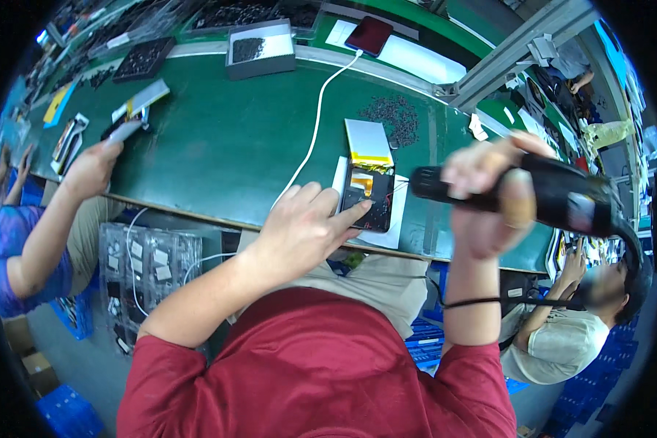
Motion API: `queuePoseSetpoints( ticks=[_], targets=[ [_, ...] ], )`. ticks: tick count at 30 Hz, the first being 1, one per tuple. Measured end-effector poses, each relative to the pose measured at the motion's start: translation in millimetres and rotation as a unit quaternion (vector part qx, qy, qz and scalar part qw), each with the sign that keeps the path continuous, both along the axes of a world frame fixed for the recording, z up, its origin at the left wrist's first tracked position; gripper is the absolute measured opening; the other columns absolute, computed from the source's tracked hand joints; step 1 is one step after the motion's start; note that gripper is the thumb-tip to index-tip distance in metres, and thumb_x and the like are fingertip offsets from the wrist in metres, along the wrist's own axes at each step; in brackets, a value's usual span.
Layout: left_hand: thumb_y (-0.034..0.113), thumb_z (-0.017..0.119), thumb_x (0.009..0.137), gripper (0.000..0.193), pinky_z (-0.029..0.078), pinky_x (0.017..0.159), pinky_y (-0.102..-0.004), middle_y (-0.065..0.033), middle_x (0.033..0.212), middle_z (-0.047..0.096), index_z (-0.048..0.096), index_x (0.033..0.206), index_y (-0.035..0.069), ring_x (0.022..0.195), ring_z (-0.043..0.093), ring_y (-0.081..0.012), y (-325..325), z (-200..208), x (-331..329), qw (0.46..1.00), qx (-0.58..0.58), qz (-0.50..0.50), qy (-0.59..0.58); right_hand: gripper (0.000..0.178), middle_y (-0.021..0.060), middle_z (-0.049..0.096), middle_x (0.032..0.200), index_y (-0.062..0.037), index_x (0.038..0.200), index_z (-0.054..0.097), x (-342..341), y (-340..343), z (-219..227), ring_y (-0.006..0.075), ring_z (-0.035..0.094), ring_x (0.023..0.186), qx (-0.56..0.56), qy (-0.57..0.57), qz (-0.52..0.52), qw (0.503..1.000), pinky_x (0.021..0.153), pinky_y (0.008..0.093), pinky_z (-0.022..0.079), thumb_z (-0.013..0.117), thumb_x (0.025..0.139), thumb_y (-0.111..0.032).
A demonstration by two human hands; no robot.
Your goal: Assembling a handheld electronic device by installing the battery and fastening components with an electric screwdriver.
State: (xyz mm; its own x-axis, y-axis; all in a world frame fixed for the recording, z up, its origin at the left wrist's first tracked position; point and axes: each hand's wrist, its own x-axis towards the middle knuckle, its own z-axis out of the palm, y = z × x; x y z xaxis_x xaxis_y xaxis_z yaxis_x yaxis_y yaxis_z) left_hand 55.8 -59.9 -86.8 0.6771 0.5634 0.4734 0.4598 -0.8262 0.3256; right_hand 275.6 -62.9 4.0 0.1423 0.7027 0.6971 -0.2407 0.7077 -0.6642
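My left hand (pixel 304 223) rests on an opened black device housing (pixel 378 213), index finger stretched out onto its inside. The other fingers are loosely bent and hold nothing. A silver battery pack (pixel 369 139) with a yellow taped edge lies at the housing's far end. An orange flat ribbon cable (pixel 365 182) shows inside the housing. To the right, my right hand (pixel 493 186) is wrapped round a black corded electric screwdriver (pixel 562 193), slightly blurred. Its narrower nose points left, beside the housing and apart from it. White paper (pixel 396 226) lies under the housing.
Small black parts (pixel 393 120) lie scattered beyond the battery pack. A white cable (pixel 316 131) runs across the green table (pixel 226 139) to a phone (pixel 369 35). A grey box (pixel 261 50) stands at the back. Co-workers sit left and right; one's hand (pixel 91 168) holds parts.
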Motion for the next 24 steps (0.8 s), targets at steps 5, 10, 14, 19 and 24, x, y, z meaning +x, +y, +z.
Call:
queuePoseSetpoints(
  ticks=[5, 10, 14, 19, 24],
  targets=[
    [0.024, 0.081, 0.083, 0.046, 0.039, 0.065, -0.0395, -0.0039, 0.077, 0.046, 0.074, 0.128, 0.016, 0.073, 0.048, -0.0244, -1, 7, -2, 0.999, -0.032, 0.013, 0.018, 0.042, 0.0081, 0.058, 0.073, -0.0003, 0.127, 0.05, 63, -22, -6, 0.0195, 0.059, 0.06, -0.044, -0.019, -0.125, 0.991, 0.06, 0.0358, 0.053, 0.071, 0.097, -0.02],
    [0.021, 0.082, 0.082, 0.048, 0.04, 0.064, -0.0399, -0.0045, 0.076, 0.048, 0.074, 0.128, 0.01, 0.071, 0.049, -0.0248, -1, 11, 1, 0.998, -0.036, -0.003, 0.045, 0.036, 0.0079, 0.057, 0.069, 0.0022, 0.12, 0.055, 71, -20, -22, 0.0186, 0.057, 0.056, -0.099, 0.044, -0.137, 0.985, 0.059, 0.0356, 0.053, 0.073, 0.094, -0.015],
    [0.02, 0.082, 0.081, 0.049, 0.041, 0.064, -0.0407, -0.0053, 0.075, 0.048, 0.073, 0.128, 0.01, 0.07, 0.05, -0.0256, -2, 11, 1, 0.998, -0.037, 0.014, 0.054, 0.03, 0.007, 0.059, 0.07, 0.0009, 0.118, 0.059, 77, 0, -21, 0.0184, 0.06, 0.057, -0.099, 0.045, -0.131, 0.985, 0.058, 0.0344, 0.053, 0.073, 0.093, -0.009],
    [0.028, 0.083, 0.08, 0.051, 0.041, 0.063, -0.0409, -0.0055, 0.075, 0.048, 0.074, 0.127, 0.011, 0.069, 0.05, -0.0255, 4, 19, 4, 0.996, -0.035, 0.0, 0.083, 0.026, 0.0034, 0.066, 0.074, 0.0015, 0.109, 0.067, 88, 31, -18, 0.0129, 0.064, 0.06, -0.128, -0.01, -0.157, 0.979, 0.059, 0.0274, 0.052, 0.079, 0.089, -0.008],
    [0.035, 0.083, 0.079, 0.058, 0.049, 0.093, -0.0441, -0.0093, 0.123, 0.065, 0.07, 0.132, 0.014, 0.114, 0.062, -0.0298, 7, 40, 39, 0.987, 0.012, -0.137, 0.081, 0.025, 0.0028, 0.068, 0.076, -0.0004, 0.106, 0.069, 71, 68, -16, 0.0103, 0.065, 0.062, -0.122, -0.019, -0.127, 0.984, 0.059, 0.0246, 0.051, 0.082, 0.088, -0.012]
  ],
)
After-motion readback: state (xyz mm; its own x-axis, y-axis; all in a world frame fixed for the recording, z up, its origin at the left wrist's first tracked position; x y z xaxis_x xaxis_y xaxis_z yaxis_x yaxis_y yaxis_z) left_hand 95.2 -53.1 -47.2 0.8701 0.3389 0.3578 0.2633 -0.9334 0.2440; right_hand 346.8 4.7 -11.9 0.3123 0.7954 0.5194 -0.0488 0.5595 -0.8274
